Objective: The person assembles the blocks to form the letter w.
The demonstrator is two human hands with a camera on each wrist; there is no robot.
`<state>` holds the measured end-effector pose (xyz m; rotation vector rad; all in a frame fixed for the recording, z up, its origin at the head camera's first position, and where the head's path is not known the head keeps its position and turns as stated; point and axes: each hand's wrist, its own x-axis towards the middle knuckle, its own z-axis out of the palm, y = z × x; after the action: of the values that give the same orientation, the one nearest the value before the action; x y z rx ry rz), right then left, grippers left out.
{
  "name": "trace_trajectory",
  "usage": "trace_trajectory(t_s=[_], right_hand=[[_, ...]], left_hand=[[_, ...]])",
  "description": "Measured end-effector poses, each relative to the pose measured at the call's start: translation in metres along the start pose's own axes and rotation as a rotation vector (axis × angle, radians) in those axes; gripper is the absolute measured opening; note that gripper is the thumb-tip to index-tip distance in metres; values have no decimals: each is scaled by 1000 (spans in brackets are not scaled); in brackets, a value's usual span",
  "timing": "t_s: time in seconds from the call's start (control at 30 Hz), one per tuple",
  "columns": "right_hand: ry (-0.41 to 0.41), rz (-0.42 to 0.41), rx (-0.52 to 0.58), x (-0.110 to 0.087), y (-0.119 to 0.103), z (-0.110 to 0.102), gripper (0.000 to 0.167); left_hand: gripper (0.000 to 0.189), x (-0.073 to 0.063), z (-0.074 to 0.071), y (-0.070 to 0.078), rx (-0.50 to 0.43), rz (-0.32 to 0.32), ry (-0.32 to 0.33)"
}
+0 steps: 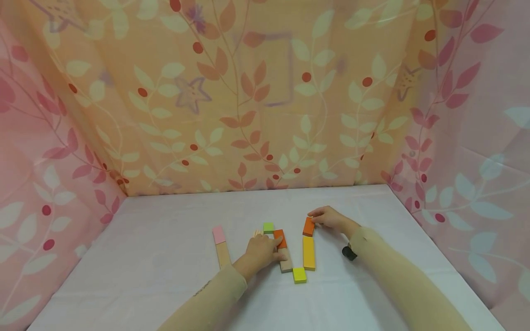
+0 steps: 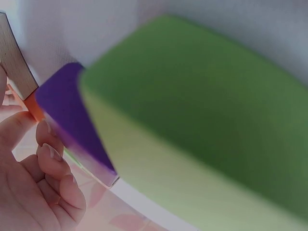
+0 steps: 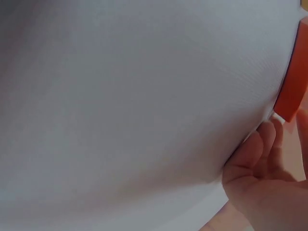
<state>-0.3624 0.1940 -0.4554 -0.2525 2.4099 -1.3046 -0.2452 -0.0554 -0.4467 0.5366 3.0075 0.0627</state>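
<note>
In the head view my left hand (image 1: 260,251) rests by a column made of an orange block (image 1: 280,236) and a beige wooden block (image 1: 285,264). Its index finger touches the orange block, and the thumb lies over the beige one. A second orange block (image 1: 308,226) is pinched at its far end by my right hand (image 1: 331,218). That block sits just beyond a long yellow block (image 1: 308,253). The left wrist view shows a purple block (image 2: 77,113) and a green block (image 2: 202,106) beside the left hand's curled fingers; in the head view the left hand and arm cover them.
A yellow-green square block (image 1: 299,275) lies nearest, between the two columns. Behind the left hand is a light green square (image 1: 268,227). Farther left, a pink block (image 1: 218,235) meets a wooden strip (image 1: 223,255). Patterned cloth (image 1: 248,151) closes off the white table (image 1: 165,230) behind.
</note>
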Motion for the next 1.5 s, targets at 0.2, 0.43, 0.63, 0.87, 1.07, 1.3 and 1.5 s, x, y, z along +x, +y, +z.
trace_trajectory(t_s=[0.2,0.43,0.63,0.87,1.07,1.3,1.5], right_hand=[[26,-23,-154,0,-3,7,37],[1,-23,-207,-2,-7,12,34],[-18,-12,-203,-1,-7,13,35],[-20,1,-185,-3,-9,17,36],[-27,-8,-175,-3,-10,18,37],[-78,-116,-157,1,-2,13,36],[-13,-20,-159,-11,-10,14,48]], left_hand=[[65,0,0,0,22,9,17],[65,0,-2,0,48,21,24],[64,1,-2,0,15,15,9],[63,1,-2,-2,-17,28,-5],[64,0,-1,-4,-21,32,-6],[62,1,-1,-6,-11,57,9],[55,0,0,-6,7,69,27]])
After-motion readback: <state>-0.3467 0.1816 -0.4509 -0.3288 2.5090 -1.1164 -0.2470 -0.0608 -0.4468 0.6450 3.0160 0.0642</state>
